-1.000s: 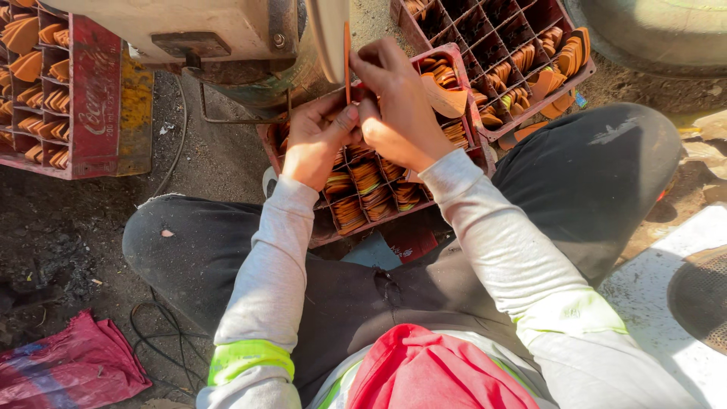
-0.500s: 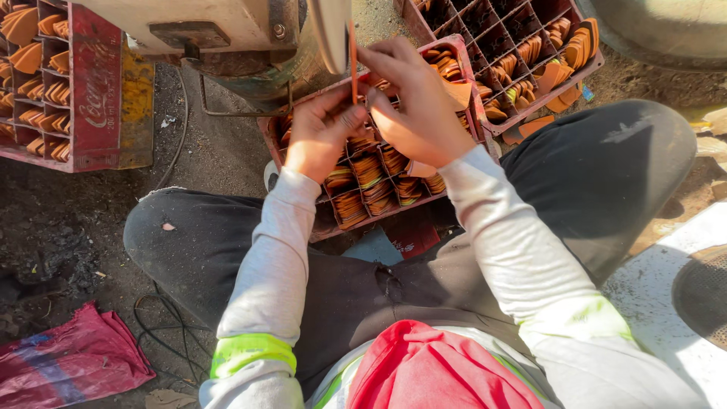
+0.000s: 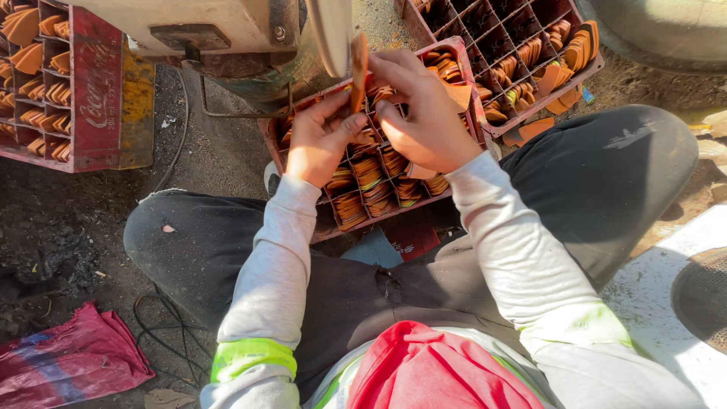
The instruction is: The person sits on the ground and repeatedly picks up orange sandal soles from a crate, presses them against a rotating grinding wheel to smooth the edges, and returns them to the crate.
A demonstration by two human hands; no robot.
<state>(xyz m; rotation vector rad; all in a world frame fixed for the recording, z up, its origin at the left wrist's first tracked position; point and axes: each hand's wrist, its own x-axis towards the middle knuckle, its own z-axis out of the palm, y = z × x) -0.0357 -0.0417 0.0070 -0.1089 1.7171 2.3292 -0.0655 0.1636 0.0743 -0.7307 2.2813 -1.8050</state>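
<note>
I sit with a red compartmented crate point(image 3: 463, 70) between my knees, its cells stacked with thin orange-brown pieces. My left hand point(image 3: 318, 140) and my right hand point(image 3: 424, 113) meet above the crate and pinch one flat orange-brown piece point(image 3: 358, 67) held upright on its edge. The piece's upper end sits close to the rim of a grey wheel point(image 3: 332, 30) on the machine just beyond the crate. My right hand also covers several of the crate's cells.
A second red crate point(image 3: 530, 45) with similar pieces stands at the back right, a third point(image 3: 91, 98) at the left. A worn beige machine body point(image 3: 204, 26) is at the top. A red cloth point(image 3: 68, 360) and black cable point(image 3: 163, 326) lie on the dirt floor at lower left.
Both hands have stayed together on the upright piece, lifting slightly toward the wheel. The view has shifted a little.
</note>
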